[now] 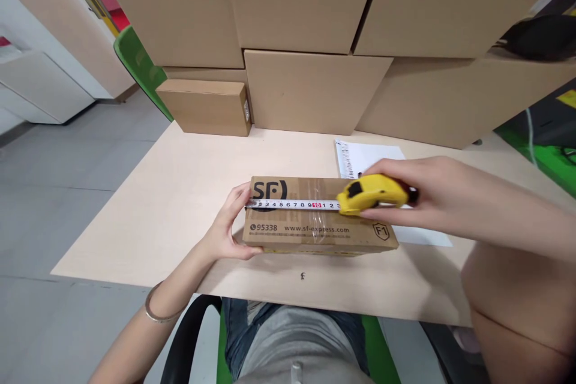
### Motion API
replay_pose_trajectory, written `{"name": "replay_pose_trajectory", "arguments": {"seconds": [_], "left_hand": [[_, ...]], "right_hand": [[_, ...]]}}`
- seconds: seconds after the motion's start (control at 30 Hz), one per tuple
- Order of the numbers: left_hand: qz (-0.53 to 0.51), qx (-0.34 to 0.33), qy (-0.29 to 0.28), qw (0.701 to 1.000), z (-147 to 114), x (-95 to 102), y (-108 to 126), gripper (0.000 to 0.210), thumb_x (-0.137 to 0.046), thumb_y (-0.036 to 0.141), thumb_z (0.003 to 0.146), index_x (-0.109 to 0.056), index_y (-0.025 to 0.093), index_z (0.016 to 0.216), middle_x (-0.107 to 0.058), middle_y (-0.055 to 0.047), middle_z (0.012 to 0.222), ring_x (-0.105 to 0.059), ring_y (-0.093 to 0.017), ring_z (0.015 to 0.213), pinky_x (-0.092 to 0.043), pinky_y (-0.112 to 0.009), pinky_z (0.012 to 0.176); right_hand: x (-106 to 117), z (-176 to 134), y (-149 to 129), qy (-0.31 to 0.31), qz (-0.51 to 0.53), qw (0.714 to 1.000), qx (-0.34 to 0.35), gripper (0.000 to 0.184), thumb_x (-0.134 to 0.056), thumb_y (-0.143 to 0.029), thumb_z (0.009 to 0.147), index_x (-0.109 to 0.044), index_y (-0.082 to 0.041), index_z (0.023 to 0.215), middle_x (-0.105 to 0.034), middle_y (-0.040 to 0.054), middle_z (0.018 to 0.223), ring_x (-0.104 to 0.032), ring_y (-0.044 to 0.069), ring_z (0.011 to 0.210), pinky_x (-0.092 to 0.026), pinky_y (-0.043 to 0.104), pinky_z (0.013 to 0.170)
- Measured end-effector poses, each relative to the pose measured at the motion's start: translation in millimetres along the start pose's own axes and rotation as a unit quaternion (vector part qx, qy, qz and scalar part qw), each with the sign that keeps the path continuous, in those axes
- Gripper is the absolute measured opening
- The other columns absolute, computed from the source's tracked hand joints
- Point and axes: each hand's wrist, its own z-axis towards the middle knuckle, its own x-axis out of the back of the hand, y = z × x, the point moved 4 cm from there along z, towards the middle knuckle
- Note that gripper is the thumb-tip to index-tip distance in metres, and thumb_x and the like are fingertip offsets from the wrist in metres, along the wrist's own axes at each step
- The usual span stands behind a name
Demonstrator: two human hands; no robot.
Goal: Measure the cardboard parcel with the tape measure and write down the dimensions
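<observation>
A brown SF Express cardboard box (319,239) rests on the table in front of me, its top printed with a logo and a web address. My left hand (231,225) grips the box's left end, fingers at the far corner and thumb at the near one. In my right hand (405,186) is a yellow tape measure (375,192), held over the right part of the box. Its white blade (294,204) runs out leftward along the box top to the left edge, by my left fingertips. Numbers up to the red 10 and a little beyond show.
Large cardboard boxes (306,93) are stacked along the table's back. A smaller closed box (207,109) stands at the back left. A spiral notebook (373,153) lies behind my right hand, partly covered. The wooden table's (135,234) front edge is close to my lap.
</observation>
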Motion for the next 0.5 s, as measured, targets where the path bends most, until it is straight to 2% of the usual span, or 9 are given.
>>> {"name": "replay_pose_trajectory", "arguments": {"seconds": [0.07, 0.13, 0.27, 0.37, 0.43, 0.5], "left_hand": [[-0.038, 0.022, 0.011, 0.999, -1, -2.4, -3, 0.127, -0.091, 0.056, 0.07, -0.013, 0.041, 0.168, -0.042, -0.014, 0.163, -0.045, -0.04, 0.148, -0.039, -0.058, 0.12], [-0.068, 0.043, 0.023, 0.996, -1, -4.9, -3, 0.137, -0.095, 0.055, 0.065, -0.007, 0.04, 0.169, -0.045, -0.015, 0.161, -0.048, -0.04, 0.145, -0.038, -0.057, 0.12], [-0.084, 0.089, 0.044, 0.992, 6, -6.7, 7, 0.137, -0.096, 0.055, 0.062, -0.013, 0.038, 0.168, -0.05, -0.014, 0.157, -0.053, -0.04, 0.14, -0.039, -0.056, 0.119], [-0.118, 0.183, 0.082, 0.973, 13, -4.5, 18, 0.12, -0.089, 0.061, 0.07, -0.024, 0.033, 0.167, -0.053, -0.014, 0.154, -0.056, -0.04, 0.136, -0.044, -0.053, 0.115], [-0.173, 0.268, 0.123, 0.94, 18, -3.6, 23, 0.099, -0.08, 0.066, 0.078, -0.038, 0.031, 0.16, -0.057, -0.012, 0.15, -0.059, -0.037, 0.131, -0.049, -0.048, 0.109], [-0.231, 0.355, 0.15, 0.893, 21, -6.7, 26, 0.076, -0.071, 0.064, 0.085, -0.052, 0.029, 0.149, -0.064, -0.01, 0.141, -0.064, -0.034, 0.121, -0.053, -0.043, 0.099]], "right_hand": [[-15, 25, -26, -0.008, -0.023, 0.999, 0.038, 0.024, -0.073, -0.049, 0.092, -0.067, -0.025, 0.094, -0.072, -0.0014, 0.078, -0.063, 0.017, 0.062, -0.041, 0.028, 0.053], [-30, 46, -51, 0.012, -0.036, 0.995, 0.096, 0.022, -0.073, -0.042, 0.093, -0.066, -0.024, 0.104, -0.075, -0.0001, 0.09, -0.066, 0.018, 0.069, -0.041, 0.027, 0.058], [-47, 60, -80, 0.055, -0.096, 0.973, 0.205, 0.022, -0.06, -0.033, 0.102, -0.064, -0.026, 0.122, -0.073, 0.0038, 0.117, -0.065, 0.015, 0.068, -0.035, 0.027, 0.054], [-38, 54, -81, 0.154, -0.109, 0.962, 0.199, 0.027, -0.062, -0.044, 0.101, -0.066, -0.024, 0.119, -0.073, 0.0059, 0.111, -0.064, 0.015, 0.066, -0.034, 0.029, 0.05], [-30, 48, -74, 0.209, -0.042, 0.964, 0.161, 0.035, -0.069, -0.051, 0.095, -0.064, -0.022, 0.116, -0.073, 0.0049, 0.101, -0.066, 0.017, 0.069, -0.04, 0.029, 0.052], [-30, 44, -63, 0.208, 0.069, 0.97, 0.11, 0.042, -0.076, -0.049, 0.089, -0.06, -0.023, 0.117, -0.072, 0.0004, 0.089, -0.066, 0.016, 0.064, -0.044, 0.028, 0.053]]}}
